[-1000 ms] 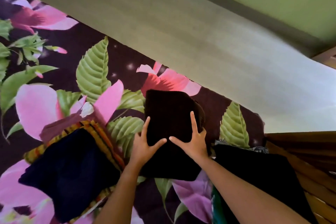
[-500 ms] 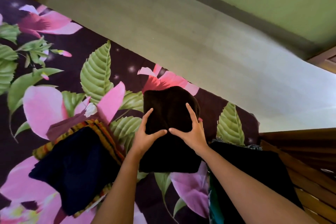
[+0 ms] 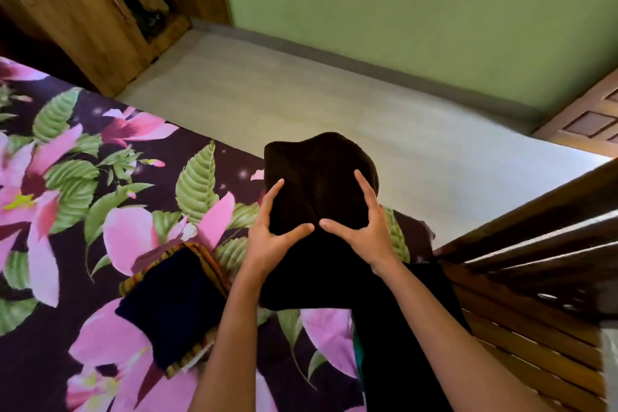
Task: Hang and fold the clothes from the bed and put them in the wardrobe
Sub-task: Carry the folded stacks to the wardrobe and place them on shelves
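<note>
Lifted since a moment ago, the folded dark garment (image 3: pixel 317 177) is held above the far edge of the floral bed (image 3: pixel 67 211), and the wardrobe (image 3: pixel 83 10) has come into view at far left. The left hand (image 3: pixel 267 244) and right hand (image 3: pixel 364 234) grip it, thumbs on top, forefingers spread along its sides, other fingers hidden.

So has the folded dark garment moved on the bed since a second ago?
Yes. The folded dark garment has risen: its far end now crosses the edge of the floral bedsheet, over the floor.

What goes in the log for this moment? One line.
left hand: grips black garment | right hand: grips it | wardrobe: open | navy pile: on bed
</note>
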Demonstrator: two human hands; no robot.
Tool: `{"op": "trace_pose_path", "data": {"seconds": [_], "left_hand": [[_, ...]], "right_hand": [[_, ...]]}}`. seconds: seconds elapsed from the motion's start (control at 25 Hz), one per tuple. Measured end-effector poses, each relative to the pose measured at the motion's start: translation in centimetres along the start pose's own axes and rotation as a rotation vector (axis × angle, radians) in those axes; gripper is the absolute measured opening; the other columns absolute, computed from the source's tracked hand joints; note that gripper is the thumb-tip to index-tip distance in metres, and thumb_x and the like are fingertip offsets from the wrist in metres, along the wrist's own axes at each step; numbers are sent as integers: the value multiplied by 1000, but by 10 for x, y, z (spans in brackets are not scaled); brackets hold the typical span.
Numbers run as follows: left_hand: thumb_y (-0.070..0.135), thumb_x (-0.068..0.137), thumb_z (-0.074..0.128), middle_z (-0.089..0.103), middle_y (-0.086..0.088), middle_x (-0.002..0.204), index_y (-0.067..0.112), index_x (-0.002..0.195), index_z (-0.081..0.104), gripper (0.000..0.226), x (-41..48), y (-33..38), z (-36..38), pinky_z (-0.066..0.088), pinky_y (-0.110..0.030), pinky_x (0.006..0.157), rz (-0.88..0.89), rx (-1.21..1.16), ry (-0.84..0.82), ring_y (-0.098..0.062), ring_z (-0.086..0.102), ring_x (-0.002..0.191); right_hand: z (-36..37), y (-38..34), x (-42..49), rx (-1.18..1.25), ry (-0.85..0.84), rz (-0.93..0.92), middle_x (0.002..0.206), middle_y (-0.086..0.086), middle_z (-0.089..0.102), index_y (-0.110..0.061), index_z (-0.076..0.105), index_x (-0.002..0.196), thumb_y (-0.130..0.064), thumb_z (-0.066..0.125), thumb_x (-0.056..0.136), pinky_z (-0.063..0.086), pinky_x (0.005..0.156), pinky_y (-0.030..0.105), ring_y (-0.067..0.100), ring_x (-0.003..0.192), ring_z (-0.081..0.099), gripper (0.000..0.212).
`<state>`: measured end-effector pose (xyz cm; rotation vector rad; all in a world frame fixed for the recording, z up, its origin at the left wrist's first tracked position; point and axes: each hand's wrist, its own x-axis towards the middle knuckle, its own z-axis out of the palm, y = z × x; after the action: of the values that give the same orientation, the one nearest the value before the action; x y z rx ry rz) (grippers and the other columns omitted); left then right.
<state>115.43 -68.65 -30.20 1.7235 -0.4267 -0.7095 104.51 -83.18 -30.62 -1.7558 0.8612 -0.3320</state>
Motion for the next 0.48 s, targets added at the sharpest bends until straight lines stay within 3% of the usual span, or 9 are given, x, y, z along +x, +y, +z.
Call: {"op": "trace_pose_path", "data": {"seconds": [0.2,0.28,0.36,0.48], "left_hand": [[31,67,83,45,19,125,53,132,37,82,-56,78,88,46,-43,100,79,10,-104,-11,48,119],[37,61,83,45,20,124,57,128,39,83,-84,96,127,46,-44,99,85,9,-162,-12,48,119],[46,51,81,46,13,131,62,123,41,83,-112,111,170,46,-46,98,90,14,-239,-15,49,120],[42,51,81,45,8,135,58,124,42,85,-161,132,244,47,-40,97,113,47,-380,-15,49,120]], "right_hand": [[-122,-20,-64,-4,129,-29,146,0,32,-64,18,136,-50,80,65,35,105,37,17,132,34,95],[-172,-17,-100,8,179,-21,147,1,30,-65,19,136,-49,81,65,33,106,35,15,131,32,96],[-219,-6,-141,17,247,-12,147,0,31,-64,20,136,-54,81,61,36,108,40,17,133,34,97],[-290,21,-208,21,397,42,145,1,34,-65,19,135,-61,80,57,40,105,45,21,131,37,99]]}}
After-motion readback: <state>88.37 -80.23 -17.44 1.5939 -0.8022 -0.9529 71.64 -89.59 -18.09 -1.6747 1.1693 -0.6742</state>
